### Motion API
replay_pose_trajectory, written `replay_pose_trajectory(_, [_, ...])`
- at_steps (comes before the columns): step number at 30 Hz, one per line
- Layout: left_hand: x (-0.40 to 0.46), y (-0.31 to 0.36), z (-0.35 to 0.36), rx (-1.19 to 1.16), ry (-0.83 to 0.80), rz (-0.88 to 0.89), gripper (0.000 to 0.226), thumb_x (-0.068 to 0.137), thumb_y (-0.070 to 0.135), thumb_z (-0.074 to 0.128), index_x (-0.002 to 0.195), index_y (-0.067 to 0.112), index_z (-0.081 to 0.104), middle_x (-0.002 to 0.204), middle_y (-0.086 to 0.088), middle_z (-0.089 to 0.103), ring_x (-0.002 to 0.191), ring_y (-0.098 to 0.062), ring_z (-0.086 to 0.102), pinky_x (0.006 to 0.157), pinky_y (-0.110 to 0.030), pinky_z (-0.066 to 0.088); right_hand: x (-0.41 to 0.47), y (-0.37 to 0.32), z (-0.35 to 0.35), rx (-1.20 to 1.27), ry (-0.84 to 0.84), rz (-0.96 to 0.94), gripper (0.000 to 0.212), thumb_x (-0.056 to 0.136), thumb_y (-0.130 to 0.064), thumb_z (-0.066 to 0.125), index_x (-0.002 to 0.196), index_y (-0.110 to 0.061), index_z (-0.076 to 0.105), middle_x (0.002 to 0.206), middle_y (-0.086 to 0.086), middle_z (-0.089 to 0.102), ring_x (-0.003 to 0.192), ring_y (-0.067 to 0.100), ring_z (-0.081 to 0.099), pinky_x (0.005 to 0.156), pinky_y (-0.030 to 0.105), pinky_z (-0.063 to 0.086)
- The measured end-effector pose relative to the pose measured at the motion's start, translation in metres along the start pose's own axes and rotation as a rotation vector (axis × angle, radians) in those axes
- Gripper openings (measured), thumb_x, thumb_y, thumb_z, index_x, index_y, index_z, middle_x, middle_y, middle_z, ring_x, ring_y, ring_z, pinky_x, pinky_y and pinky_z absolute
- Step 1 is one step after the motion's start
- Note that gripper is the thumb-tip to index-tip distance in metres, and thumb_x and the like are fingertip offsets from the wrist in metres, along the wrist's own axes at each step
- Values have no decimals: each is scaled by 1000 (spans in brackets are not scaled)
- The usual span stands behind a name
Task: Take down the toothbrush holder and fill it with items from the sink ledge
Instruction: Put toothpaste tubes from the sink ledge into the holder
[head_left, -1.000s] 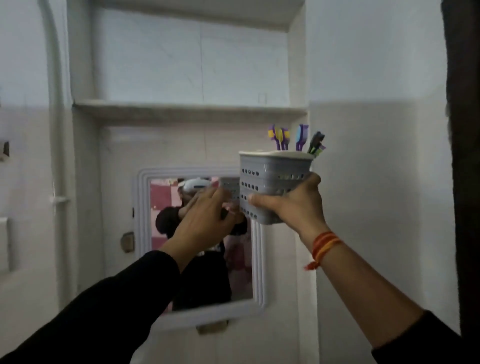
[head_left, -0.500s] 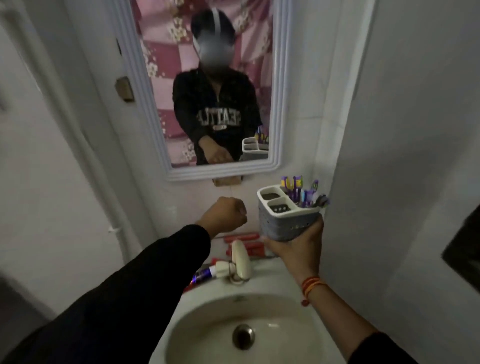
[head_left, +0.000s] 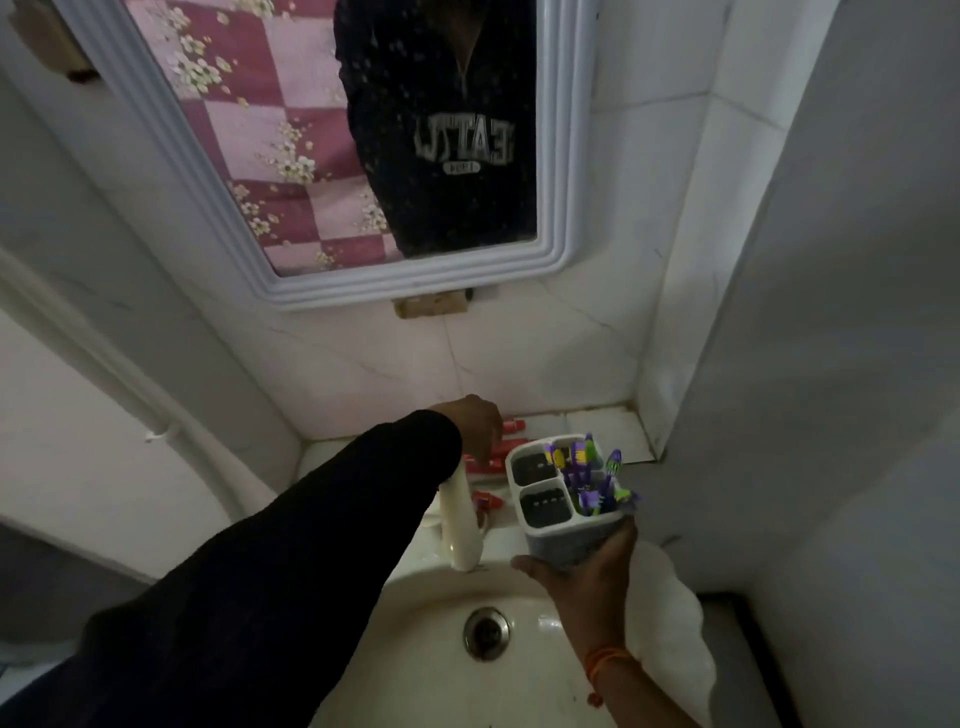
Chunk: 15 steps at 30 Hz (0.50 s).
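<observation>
My right hand (head_left: 582, 577) grips the grey toothbrush holder (head_left: 563, 506) from below and holds it upright over the sink's back edge. Several purple and yellow toothbrushes (head_left: 587, 475) stand in its right compartment; the two left compartments look empty. My left hand (head_left: 475, 423) reaches down onto the sink ledge (head_left: 597, 428), fingers bent over red toothpaste tubes (head_left: 501, 457) lying there. Whether it grips one is hidden by the hand. Another red-capped tube (head_left: 485, 501) lies lower, beside the tap.
A white tap (head_left: 460, 525) rises at the back of the white sink basin (head_left: 441, 670), with the drain (head_left: 485, 631) below. A framed mirror (head_left: 363, 156) hangs above. A wall stands close on the right, a pipe (head_left: 104, 374) on the left.
The view has tilted from the high shelf down to the sink. My right hand has lowered the holder to ledge level. My left hand has moved forward and down onto the red tubes.
</observation>
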<state>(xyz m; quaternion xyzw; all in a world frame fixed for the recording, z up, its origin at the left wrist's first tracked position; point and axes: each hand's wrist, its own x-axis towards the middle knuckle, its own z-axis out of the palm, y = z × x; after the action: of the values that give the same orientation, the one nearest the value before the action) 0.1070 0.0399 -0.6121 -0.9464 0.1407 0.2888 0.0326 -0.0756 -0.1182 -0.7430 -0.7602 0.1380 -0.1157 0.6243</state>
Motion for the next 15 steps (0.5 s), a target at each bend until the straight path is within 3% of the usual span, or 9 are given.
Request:
replay_pose_trajectory(4, [19, 4, 6, 120, -75, 12, 40, 79, 19, 79, 118, 14, 74, 112, -9, 75, 107, -29, 69, 88, -33, 56, 6, 17, 0, 6, -60, 32, 145, 37, -23, 105, 155, -9, 22, 149, 11, 47, 135, 23, 51, 108, 25, 47])
replay_pose_trajectory(7, [27, 5, 8, 207, -107, 16, 49, 75, 23, 86, 120, 13, 71, 114, -9, 73, 108, -27, 69, 84, -34, 55, 8, 21, -1, 6, -68, 41, 131, 41, -17, 105, 148, -11, 28, 142, 12, 52, 129, 22, 56, 93, -1, 43])
replay_pose_trajectory(11, [28, 11, 9, 288, -74, 49, 57, 71, 28, 90, 121, 12, 70, 115, -8, 67, 104, -28, 70, 74, -33, 54, 10, 15, -5, -8, -35, -28, 114, 44, -14, 104, 136, -26, 39, 136, 7, 55, 123, 19, 60, 87, -5, 44])
replay_pose_trajectory(13, [29, 13, 12, 320, -39, 93, 45, 74, 28, 87, 114, 13, 74, 110, -5, 71, 99, -26, 72, 72, -32, 55, 11, 12, -8, 7, -38, -66, 110, 46, -5, 103, 128, -46, 43, 134, 2, 54, 117, 6, 59, 84, -5, 45])
replay_pose_trajectory(15, [29, 15, 13, 353, -36, 119, 35, 77, 29, 85, 108, 16, 77, 106, -5, 75, 97, -24, 73, 72, -32, 55, 13, 10, -11, 3, -57, -78, 107, 48, -11, 104, 127, -54, 46, 135, 0, 55, 118, 6, 61, 87, 4, 52])
